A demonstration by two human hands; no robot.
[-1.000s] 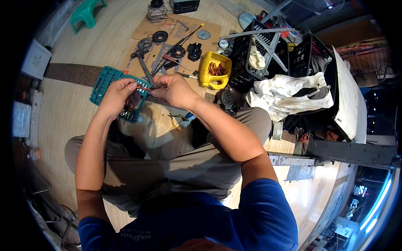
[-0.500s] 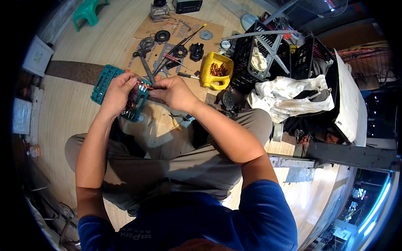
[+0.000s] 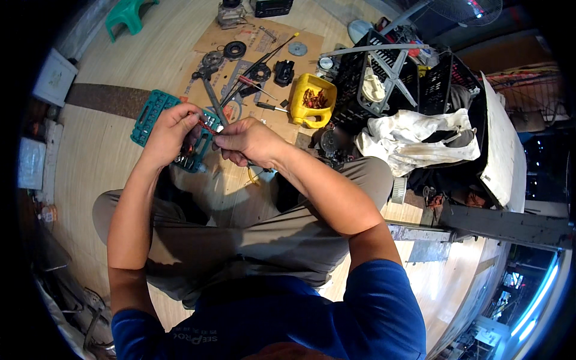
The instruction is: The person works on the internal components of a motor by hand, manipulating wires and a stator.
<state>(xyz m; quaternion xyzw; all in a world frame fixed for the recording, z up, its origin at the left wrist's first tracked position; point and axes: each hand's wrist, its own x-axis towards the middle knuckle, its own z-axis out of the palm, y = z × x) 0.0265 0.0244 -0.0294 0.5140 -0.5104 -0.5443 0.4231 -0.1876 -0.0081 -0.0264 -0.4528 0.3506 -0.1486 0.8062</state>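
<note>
Between my two hands stretches a thin reddish, twisted-looking wire (image 3: 207, 128). My left hand (image 3: 175, 133) pinches one end between thumb and forefinger. With thumb and fingers closed, my right hand (image 3: 245, 143) grips the other end. Beneath them lies an open teal socket set case (image 3: 144, 123) with rows of small sockets, partly covered by my left hand. A hammer (image 3: 211, 95) lies just beyond, its handle running toward my right hand. Yellow-handled pliers (image 3: 253, 175) rest on the floor below my right hand, partly hidden by it.
A yellow cut-open jug (image 3: 308, 120) holds coppery scraps. Screwdrivers, black round parts and a long rod lie on the cardboard (image 3: 198, 72). Black crates (image 3: 375, 78) and a white cloth (image 3: 390, 141) stand to the right. A green stool (image 3: 123, 21) is at the far left.
My right hand has turned and shifted slightly right and down, its lower fingers now curled into view. The reddish wire shows more plainly between the hands. My left hand stays nearly in place.
</note>
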